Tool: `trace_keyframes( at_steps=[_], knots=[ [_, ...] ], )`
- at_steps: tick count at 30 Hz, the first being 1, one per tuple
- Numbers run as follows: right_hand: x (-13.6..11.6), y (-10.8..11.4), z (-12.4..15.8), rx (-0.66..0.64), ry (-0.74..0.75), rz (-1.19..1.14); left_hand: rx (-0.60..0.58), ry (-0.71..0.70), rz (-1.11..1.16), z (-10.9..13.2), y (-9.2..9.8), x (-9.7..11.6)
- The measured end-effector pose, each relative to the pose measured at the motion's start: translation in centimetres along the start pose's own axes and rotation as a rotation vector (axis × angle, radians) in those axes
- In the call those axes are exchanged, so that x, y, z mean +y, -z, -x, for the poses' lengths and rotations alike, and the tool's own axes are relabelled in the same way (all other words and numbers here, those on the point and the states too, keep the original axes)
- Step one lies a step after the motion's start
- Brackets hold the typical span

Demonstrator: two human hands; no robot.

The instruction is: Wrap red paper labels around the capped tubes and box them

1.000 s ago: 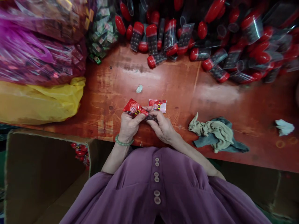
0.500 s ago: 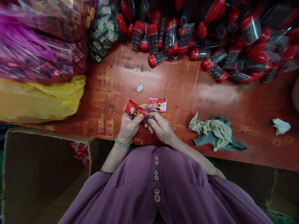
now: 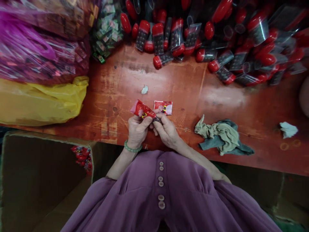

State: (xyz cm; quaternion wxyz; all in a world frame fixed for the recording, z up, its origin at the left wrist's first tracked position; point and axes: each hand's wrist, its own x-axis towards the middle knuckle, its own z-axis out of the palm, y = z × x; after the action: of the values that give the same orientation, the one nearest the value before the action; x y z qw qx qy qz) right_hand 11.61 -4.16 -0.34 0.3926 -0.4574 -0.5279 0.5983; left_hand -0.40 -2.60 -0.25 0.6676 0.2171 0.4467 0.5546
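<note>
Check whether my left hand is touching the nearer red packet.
Touching. The head view shows the left hand holding the nearer red packet, its thumb lying over the packet's lower edge.

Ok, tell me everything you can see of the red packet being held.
The red packet looks like thin, shiny printed film with ring patterns, a yellow patch and a pink end. It slants over the table, pink end to the picture's upper left. The left hand grips it; its lower right end meets a dark piece pinched by the right hand. Whether that piece sits inside is hidden.
</note>
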Motion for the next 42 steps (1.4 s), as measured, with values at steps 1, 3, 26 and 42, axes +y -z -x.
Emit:
trace_keyframes(
  at_steps=[1, 3, 26, 42],
  knots=[
    [0.1, 0.1, 0.0, -0.023, -0.028, -0.078, 0.002, 0.011, -0.013, 0.1, 0.0, 0.0],
    [0.3, 0.2, -0.1, -0.074, -0.076, -0.208, 0.001, 0.022, -0.048, 0.2, 0.2, 0.0],
    [0.5, 0.1, -1.0, -0.093, -0.075, -0.160, -0.031, -0.047, -0.177, -0.5, 2.1, 1.0],
    [0.6, 0.3, -0.4, -0.128, -0.144, -0.537, -0.034, -0.186, -0.604, 1.5, -0.9, 4.2]
  ],
)
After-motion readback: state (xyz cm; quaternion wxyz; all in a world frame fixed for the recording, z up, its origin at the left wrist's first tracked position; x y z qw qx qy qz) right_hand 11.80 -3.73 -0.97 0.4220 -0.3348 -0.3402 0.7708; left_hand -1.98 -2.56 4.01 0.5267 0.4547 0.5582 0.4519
